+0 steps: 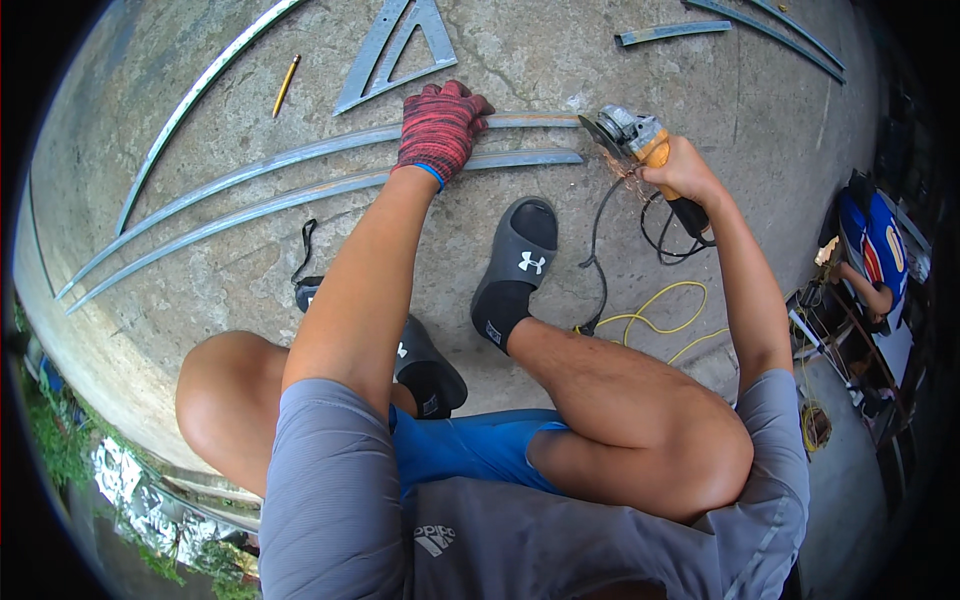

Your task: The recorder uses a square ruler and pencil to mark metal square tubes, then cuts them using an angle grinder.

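My left hand (440, 128), in a red and black knit glove, is closed over a long grey metal bar (250, 168) on the concrete. A second metal bar (530, 158) lies just nearer to me, passing by my left wrist. Bare, my right hand (683, 172) grips a yellow and silver angle grinder (632, 130) by its body. The grinder's disc (600, 138) meets the right end of the farther bar, and orange sparks fly down beside it. Exactly how deep the disc has cut cannot be seen.
A triangular metal square (385, 75) and a yellow pencil (286, 86) lie beyond the bars. More metal strips (675, 33) are at the far right. The grinder's black cord and a yellow cord (640, 312) loop near my foot. Another person (872, 250) is at the right.
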A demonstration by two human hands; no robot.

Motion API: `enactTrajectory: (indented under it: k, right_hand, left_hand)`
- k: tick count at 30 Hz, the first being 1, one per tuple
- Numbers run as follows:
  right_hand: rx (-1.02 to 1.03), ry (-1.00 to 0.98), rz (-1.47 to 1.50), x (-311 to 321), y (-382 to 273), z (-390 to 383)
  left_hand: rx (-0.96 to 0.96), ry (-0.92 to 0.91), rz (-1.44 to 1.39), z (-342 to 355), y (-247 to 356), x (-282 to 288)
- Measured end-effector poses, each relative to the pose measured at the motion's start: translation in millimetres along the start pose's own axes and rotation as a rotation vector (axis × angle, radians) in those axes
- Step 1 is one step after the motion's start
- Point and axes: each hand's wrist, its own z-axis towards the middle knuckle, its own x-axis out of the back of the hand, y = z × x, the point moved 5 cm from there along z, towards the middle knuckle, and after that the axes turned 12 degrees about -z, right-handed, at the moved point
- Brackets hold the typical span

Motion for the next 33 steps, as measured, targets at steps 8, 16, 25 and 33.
enactTrajectory:
  k: [8,16,25,33]
  right_hand:
    - [-0.033,-0.012,-0.019,0.8,-0.5,0.2]
    - [-0.004,0.006,0.002,1.4,-6.6,-0.4]
    - [-0.010,-0.002,0.016,0.4,-3.8,3.4]
    - [-0.040,-0.019,-0.050,4.7,-16.4,1.1]
  left_hand:
    - [-0.004,0.000,0.011,1.2,-1.0,-1.7]
    - [-0.004,0.002,0.008,0.6,-0.3,-0.6]
    - [-0.008,-0.003,0.011,0.3,0.1,-0.7]
    - [-0.008,0.006,0.010,0.1,-1.1,-1.6]
